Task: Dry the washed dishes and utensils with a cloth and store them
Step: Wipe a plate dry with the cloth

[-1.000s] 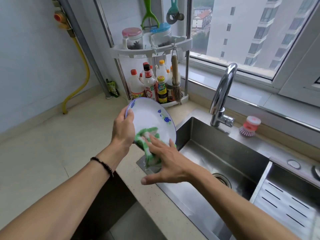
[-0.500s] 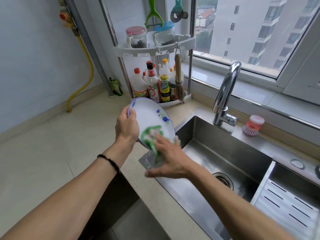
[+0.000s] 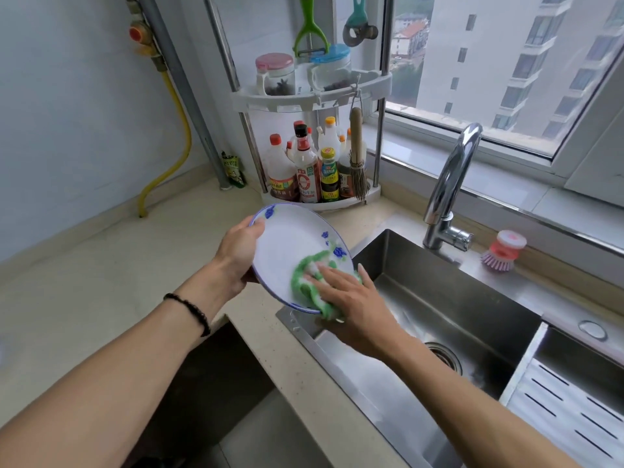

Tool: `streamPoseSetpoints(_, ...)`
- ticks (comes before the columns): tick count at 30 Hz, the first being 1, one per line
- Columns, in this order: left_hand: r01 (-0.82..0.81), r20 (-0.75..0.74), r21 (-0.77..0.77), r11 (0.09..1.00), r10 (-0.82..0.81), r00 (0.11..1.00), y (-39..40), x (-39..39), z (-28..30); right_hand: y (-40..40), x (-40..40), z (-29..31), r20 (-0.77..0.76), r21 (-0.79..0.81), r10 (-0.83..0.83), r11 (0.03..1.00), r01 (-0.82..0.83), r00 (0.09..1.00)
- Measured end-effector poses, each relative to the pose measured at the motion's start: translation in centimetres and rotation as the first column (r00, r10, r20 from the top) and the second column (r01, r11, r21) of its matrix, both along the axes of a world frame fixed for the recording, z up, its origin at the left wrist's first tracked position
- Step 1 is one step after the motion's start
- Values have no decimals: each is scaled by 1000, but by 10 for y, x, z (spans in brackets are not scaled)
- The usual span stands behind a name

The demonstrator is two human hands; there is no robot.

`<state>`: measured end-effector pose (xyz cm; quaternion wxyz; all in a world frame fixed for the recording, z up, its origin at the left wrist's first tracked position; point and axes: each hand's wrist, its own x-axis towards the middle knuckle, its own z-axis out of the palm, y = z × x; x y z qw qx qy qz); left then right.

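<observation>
Since the earlier frame, cloth and right hand slid from plate centre to its near-right rim. Left hand (image 3: 239,255) grips the far-left edge of the white round plate with blue flowers (image 3: 287,251), held tilted above the counter edge beside the steel sink (image 3: 472,319). Right hand (image 3: 354,300), fingers flat, presses the green-and-white cloth (image 3: 309,282) onto it. Risk: rim pressure could lever the plate out of a one-sided grip into the sink.
</observation>
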<state>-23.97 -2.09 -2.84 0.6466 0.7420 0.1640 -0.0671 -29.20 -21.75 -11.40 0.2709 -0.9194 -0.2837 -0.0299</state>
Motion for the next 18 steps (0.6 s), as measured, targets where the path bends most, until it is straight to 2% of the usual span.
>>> streamPoseSetpoints(2, 43, -89, -69, 997, -49, 995, 3, 0, 3, -5, 5, -11, 206, -21, -91, 995, 97, 974)
streamPoseSetpoints(4, 24, -88, -106, 994, -34, 996, 1, 0, 1, 2, 7, -16, 277, -43, -156, 984, 175, 948)
streamPoseSetpoints(6, 6, -21, -99, 995, -8, 1000, -9, -6, -7, 16, 12, -11, 294, -1, -249, 965, 261, 923)
streamPoseSetpoints(9, -49, 138, -9, 999, 50, 989, -38, -20, -26, 41, 18, 9, 235, 159, -384, 921, 355, 893)
streamPoseSetpoints(12, -244, 261, 18, 970, 231, 937, -43, -11, -20, 57, 14, 28, 171, 292, -269, 933, 211, 948)
streamPoseSetpoints(14, -266, 272, -5, 964, 258, 927, -31, -5, -18, 54, 9, 28, 33, 225, -108, 969, 98, 994)
streamPoseSetpoints(16, -232, 273, 38, 972, 214, 938, -21, -4, -18, 38, 12, 23, -126, 116, 20, 993, -5, 992)
streamPoseSetpoints(18, -239, 281, 65, 969, 212, 936, -18, -5, -18, 20, 23, 21, -244, 26, 24, 1000, -18, 969)
